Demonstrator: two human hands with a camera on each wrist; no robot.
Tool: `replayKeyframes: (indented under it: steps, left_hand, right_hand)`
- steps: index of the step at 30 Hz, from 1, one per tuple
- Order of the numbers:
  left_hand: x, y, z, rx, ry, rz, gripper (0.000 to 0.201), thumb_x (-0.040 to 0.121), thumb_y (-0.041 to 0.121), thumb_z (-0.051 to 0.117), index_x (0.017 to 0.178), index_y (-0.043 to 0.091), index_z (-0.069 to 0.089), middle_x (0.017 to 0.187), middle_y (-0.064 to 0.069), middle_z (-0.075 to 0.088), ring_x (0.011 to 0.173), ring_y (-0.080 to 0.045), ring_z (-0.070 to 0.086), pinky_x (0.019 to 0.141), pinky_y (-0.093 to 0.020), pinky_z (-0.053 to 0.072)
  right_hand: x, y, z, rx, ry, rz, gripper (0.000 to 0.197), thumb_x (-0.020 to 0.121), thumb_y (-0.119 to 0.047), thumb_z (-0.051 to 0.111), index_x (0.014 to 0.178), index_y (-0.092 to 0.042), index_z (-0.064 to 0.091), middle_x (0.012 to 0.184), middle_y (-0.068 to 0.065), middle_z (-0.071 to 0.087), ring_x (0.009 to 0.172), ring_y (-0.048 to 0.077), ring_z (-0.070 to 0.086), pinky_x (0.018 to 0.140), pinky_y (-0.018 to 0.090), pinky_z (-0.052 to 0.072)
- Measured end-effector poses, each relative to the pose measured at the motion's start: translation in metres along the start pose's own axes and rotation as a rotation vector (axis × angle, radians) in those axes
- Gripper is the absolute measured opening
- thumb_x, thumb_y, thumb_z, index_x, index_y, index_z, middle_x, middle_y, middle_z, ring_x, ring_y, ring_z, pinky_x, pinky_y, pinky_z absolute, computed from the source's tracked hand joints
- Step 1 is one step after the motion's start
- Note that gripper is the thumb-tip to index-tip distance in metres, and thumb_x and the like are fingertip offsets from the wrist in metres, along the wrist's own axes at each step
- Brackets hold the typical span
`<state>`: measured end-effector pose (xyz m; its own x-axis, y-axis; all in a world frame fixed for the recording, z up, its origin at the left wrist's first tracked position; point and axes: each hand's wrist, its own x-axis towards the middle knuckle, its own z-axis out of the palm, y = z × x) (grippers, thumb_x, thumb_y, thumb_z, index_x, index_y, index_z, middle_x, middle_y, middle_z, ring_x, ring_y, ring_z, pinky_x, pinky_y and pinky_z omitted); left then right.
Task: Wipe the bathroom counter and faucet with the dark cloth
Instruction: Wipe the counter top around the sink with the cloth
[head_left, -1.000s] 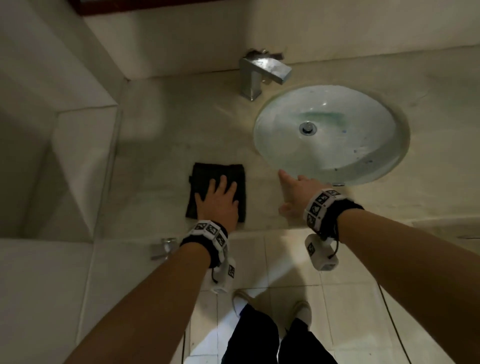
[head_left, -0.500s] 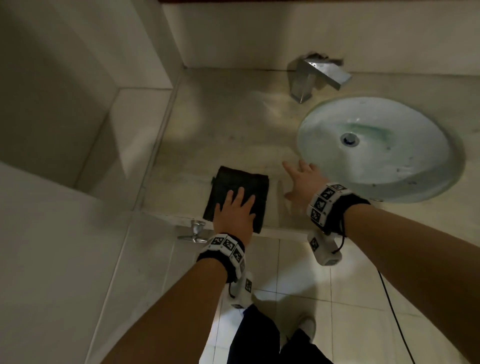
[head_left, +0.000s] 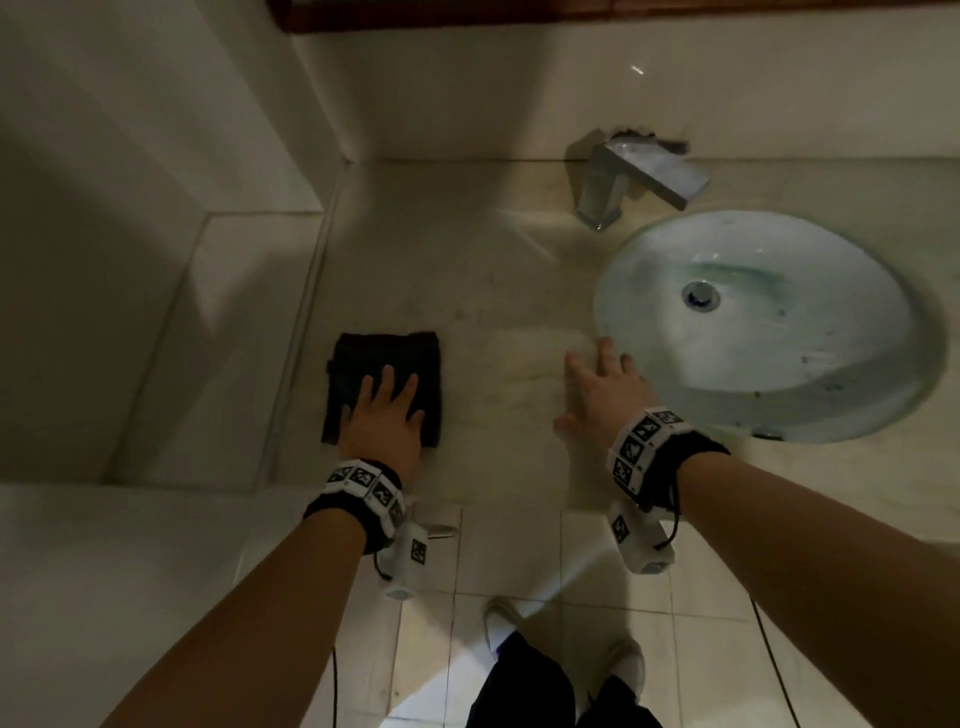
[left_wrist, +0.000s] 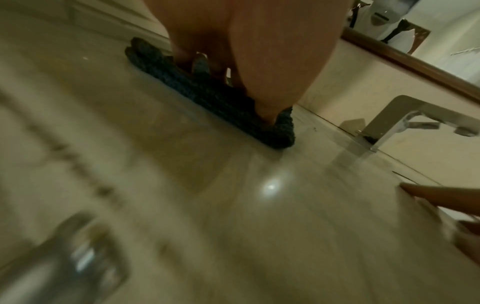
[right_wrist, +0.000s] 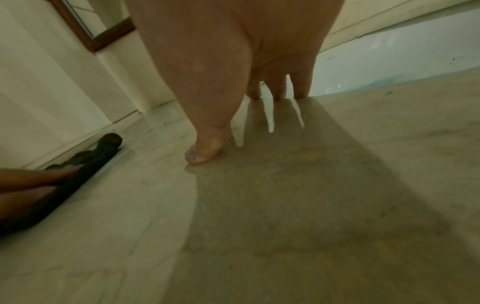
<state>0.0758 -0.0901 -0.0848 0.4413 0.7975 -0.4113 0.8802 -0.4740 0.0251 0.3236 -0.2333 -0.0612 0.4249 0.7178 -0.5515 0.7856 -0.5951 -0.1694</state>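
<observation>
Left hand (head_left: 383, 421): flat, fingers straight and slightly spread, palm pressing down on the dark cloth (head_left: 382, 364); nothing gripped; the left-wrist view shows the fingers lying on top of the fabric, not curled round it.

Dark cloth: folded into a rough rectangle; lies under and just ahead of the left hand, on the counter (head_left: 467, 270) near its front edge; long axis runs away from the person toward the back wall, in line with the left forearm; the far short edge points at the wall, not at the faucet.

Right hand (head_left: 602, 395): to the right of the cloth, apart from it; open, fingers straight and spread; fingertips (right_wrist: 302, 93) reach the near rim of the basin (head_left: 649, 395); thumb tip touches the counter; holds nothing, and appears to serve as a brace.

Faucet (head_left: 634, 179): square chrome; well ahead of both hands and nearer the right, at the back wall beside the basin; no cloth near it.

Progress, judged: early; wiping appears confined to the near left part; the stretch ahead of the hand, the basin surround and the faucet all seem left to do; whether any patch is already clean cannot be told.
</observation>
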Motion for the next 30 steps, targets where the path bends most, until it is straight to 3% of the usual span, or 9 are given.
replayKeyframes:
  steps: [5, 9, 14, 18, 21, 24, 30]
  left_hand:
    - [0.079, 0.003, -0.036, 0.032, -0.063, 0.007, 0.055, 0.103, 0.041, 0.028, 0.154, 0.032, 0.008, 0.163, -0.001, -0.001, 0.148, -0.031, 0.003, 0.115, -0.055, 0.021]
    - [0.098, 0.008, -0.042, 0.035, -0.06, -0.002, 0.056, 0.103, 0.04, 0.029, 0.154, 0.03, 0.011, 0.162, -0.004, 0.001, 0.147, -0.034, 0.005, 0.114, -0.055, 0.025]
    - [0.047, 0.027, -0.022, 0.087, -0.042, 0.021, 0.055, 0.103, 0.036, 0.029, 0.154, 0.03, 0.009, 0.162, -0.004, 0.0, 0.147, -0.031, 0.007, 0.112, -0.055, 0.027]
    - [-0.021, 0.053, 0.007, 0.047, 0.051, 0.062, 0.052, 0.101, 0.034, 0.035, 0.151, 0.032, 0.021, 0.161, -0.003, 0.011, 0.145, -0.029, 0.015, 0.109, -0.054, 0.03]
    - [-0.06, 0.06, 0.021, 0.016, 0.011, 0.067, 0.052, 0.103, 0.036, 0.033, 0.152, 0.034, 0.017, 0.162, 0.0, 0.006, 0.148, -0.027, 0.009, 0.114, -0.053, 0.022]
    - [-0.083, 0.052, 0.031, -0.015, -0.016, 0.069, 0.052, 0.104, 0.038, 0.029, 0.153, 0.035, 0.012, 0.162, 0.004, -0.001, 0.149, -0.023, 0.001, 0.118, -0.051, 0.015]
    - [-0.087, 0.006, 0.029, -0.069, -0.005, -0.006, 0.053, 0.103, 0.042, 0.03, 0.153, 0.035, 0.014, 0.162, 0.007, 0.0, 0.149, -0.019, 0.002, 0.118, -0.048, 0.016]
  right_hand:
    - [0.0, 0.001, 0.002, 0.008, -0.01, 0.022, 0.094, 0.082, -0.059, 0.06, 0.152, -0.039, 0.001, 0.161, 0.009, -0.015, 0.145, 0.045, 0.01, 0.117, 0.052, 0.021]
    - [0.001, 0.005, 0.004, 0.042, -0.016, 0.024, 0.094, 0.081, -0.06, 0.06, 0.15, -0.044, -0.001, 0.161, 0.005, -0.018, 0.146, 0.042, 0.008, 0.116, 0.055, 0.02]
    - [0.0, 0.006, -0.001, 0.041, -0.05, 0.026, 0.091, 0.082, -0.06, 0.06, 0.15, -0.045, 0.001, 0.161, 0.002, -0.018, 0.146, 0.041, 0.009, 0.116, 0.057, 0.02]
    - [-0.002, 0.0, -0.004, 0.02, -0.055, 0.048, 0.091, 0.081, -0.06, 0.062, 0.149, -0.045, 0.004, 0.162, 0.001, -0.016, 0.144, 0.043, 0.012, 0.113, 0.059, 0.025]
    - [-0.002, -0.003, -0.004, -0.011, -0.055, 0.058, 0.09, 0.082, -0.061, 0.06, 0.149, -0.045, 0.003, 0.161, 0.001, -0.016, 0.143, 0.043, 0.016, 0.111, 0.059, 0.029]
    - [0.0, -0.001, -0.002, -0.019, -0.068, 0.054, 0.09, 0.082, -0.063, 0.058, 0.149, -0.045, 0.001, 0.161, -0.001, -0.018, 0.142, 0.043, 0.018, 0.111, 0.058, 0.031]
    - [0.001, -0.001, 0.002, -0.034, -0.069, 0.067, 0.091, 0.081, -0.065, 0.057, 0.149, -0.045, -0.001, 0.161, -0.001, -0.018, 0.14, 0.043, 0.022, 0.11, 0.057, 0.033]
